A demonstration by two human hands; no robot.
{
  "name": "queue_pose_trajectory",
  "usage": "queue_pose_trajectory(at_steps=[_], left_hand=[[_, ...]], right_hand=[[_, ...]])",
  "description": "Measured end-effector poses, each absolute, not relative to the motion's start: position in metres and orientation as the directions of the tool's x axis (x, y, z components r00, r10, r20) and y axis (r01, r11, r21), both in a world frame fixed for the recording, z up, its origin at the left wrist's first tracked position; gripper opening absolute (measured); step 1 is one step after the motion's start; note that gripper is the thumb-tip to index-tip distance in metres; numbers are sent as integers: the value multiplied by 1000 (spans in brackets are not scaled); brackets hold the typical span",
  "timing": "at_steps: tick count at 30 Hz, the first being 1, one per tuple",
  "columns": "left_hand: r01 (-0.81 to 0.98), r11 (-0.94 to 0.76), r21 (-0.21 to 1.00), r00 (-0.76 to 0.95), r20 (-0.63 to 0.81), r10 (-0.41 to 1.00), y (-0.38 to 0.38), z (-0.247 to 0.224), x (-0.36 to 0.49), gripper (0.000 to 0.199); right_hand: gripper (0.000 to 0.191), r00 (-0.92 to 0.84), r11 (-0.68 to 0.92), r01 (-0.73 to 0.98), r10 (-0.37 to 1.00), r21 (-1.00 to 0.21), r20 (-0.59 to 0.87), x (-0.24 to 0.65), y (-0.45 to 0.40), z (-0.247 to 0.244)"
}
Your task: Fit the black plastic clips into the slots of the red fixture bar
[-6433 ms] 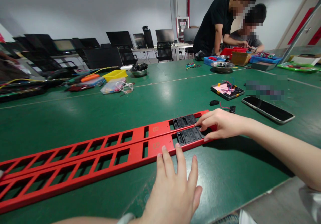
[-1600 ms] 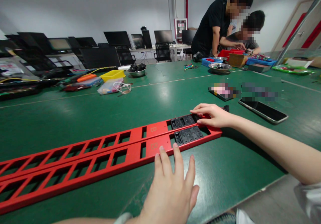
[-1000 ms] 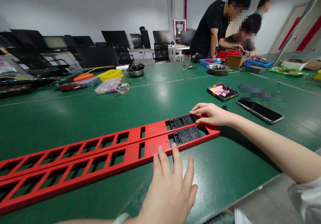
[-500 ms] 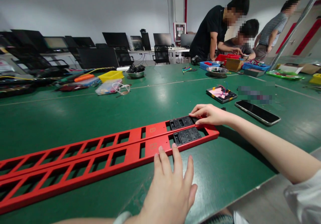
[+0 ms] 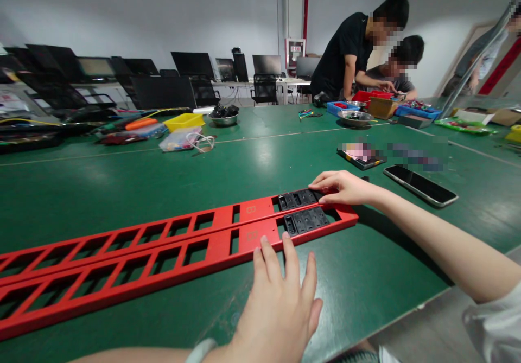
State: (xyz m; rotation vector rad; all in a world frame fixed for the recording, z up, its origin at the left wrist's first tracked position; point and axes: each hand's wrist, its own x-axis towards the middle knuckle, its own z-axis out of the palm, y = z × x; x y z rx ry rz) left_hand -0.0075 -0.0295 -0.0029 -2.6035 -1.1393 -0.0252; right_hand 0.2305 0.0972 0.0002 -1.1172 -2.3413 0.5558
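Observation:
Two long red slotted frames (image 5: 220,249) lie side by side on the green table, with a letter marked on each. Near its right end, the front frame holds a black plastic module (image 5: 306,221); a similar black module (image 5: 296,199) sits in the rear frame. My right hand (image 5: 345,187) is closed at the right end of the rear black module, thumb in front and fingers over the far edge; its fingers partly hide that end. My left hand (image 5: 283,298) is open, palm down, with spread fingertips at the near edge of the front frame.
A phone (image 5: 421,185) and a small black tray (image 5: 360,155) lie beyond my right arm. Farther back are a metal bowl of black parts (image 5: 223,115), a yellow bin (image 5: 184,122) and plastic bags (image 5: 181,139). Two people (image 5: 342,53) work across the table.
The view has shifted slightly, moving the scene a little to the right. Both hands keep their places on the frames. A person at the far right has moved farther right.

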Motion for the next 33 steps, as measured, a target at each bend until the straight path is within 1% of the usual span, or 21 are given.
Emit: queue_pose_trajectory(at_steps=[9, 15, 19, 23, 33], left_hand=[[728, -633, -265, 677, 127, 725, -29, -2, -6, 51], [723, -622, -301, 676, 119, 728, -30, -2, -7, 50], [721, -625, -301, 682, 144, 717, -31, -3, -8, 51], [723, -628, -288, 685, 176, 707, -32, -4, -9, 51], [729, -621, -288, 676, 165, 718, -29, -5, -7, 50]], right_hand=[[39, -586, 631, 643, 770, -434, 252, 228, 93, 6], [38, -576, 608, 643, 784, -466, 230, 227, 95, 3], [38, -575, 609, 637, 784, -473, 235, 227, 95, 1], [37, -574, 610, 642, 784, -464, 237, 227, 96, 1], [39, -576, 621, 666, 780, -414, 245, 226, 95, -1]])
